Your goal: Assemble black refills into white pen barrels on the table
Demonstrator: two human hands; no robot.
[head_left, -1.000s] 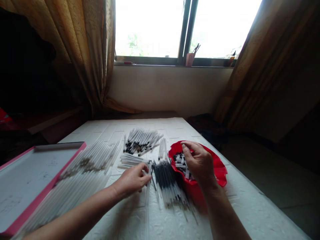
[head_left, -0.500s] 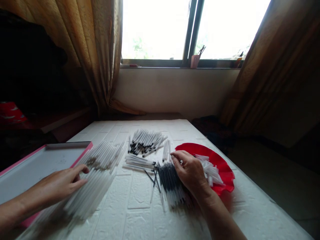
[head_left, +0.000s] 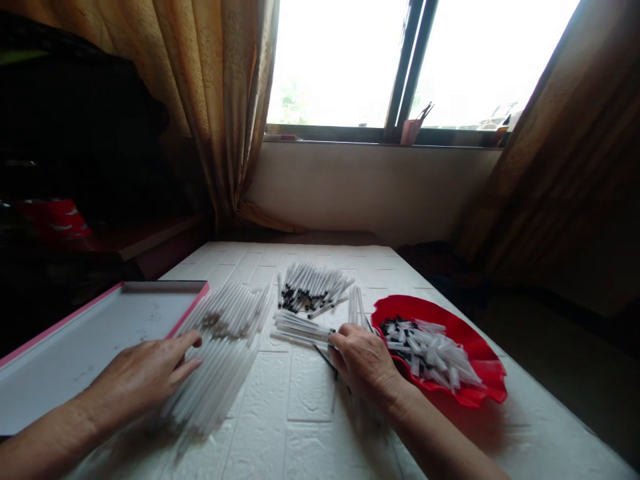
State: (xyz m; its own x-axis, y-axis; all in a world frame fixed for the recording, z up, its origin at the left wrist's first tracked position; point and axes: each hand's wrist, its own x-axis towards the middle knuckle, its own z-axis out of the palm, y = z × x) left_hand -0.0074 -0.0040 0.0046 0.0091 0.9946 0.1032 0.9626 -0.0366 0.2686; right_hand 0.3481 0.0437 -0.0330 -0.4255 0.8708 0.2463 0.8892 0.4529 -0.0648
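Hands apart, my left hand (head_left: 143,373) lies flat on loose clear tubes (head_left: 220,347), which could roll, while my right hand (head_left: 363,363) covers refills beside the red bowl (head_left: 480,393), easily tipped.

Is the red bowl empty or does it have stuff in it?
Not empty. The red bowl holds a heap of small clear caps, some with black ends.
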